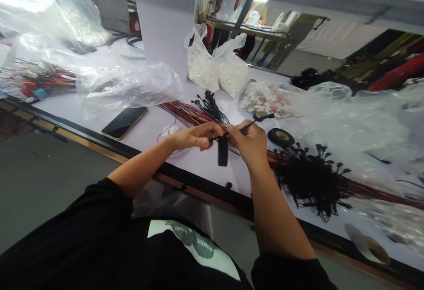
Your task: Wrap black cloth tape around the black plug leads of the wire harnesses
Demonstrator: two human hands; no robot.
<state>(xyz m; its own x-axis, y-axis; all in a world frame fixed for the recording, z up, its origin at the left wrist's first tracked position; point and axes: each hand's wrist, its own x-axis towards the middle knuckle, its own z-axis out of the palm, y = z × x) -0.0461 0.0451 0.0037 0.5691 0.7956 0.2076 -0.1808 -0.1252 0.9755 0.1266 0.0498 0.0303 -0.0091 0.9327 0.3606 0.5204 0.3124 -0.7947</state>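
Observation:
My right hand (252, 145) is closed in a pinch on a thin black cable (247, 126), whose black connector end (266, 116) sticks out beyond the fingers. Just left of it, my left hand (195, 137) has its fingers curled round the same cable's other side. Between both hands a roll of black tape (223, 152) hangs edge-on at the cable. Behind the fingers lies a bundle of red, yellow and dark wires (182, 112), with a cluster of black connectors (212, 105) on top. The fingertips partly hide where tape and cable meet.
A second black tape roll (281, 137) and a big heap of black cables (311, 179) lie to the right. Bags of white parts (202, 66) stand behind. A phone (124, 123) rests at left, and a cardboard-cored roll (372, 249) sits near the table's front edge (198, 181).

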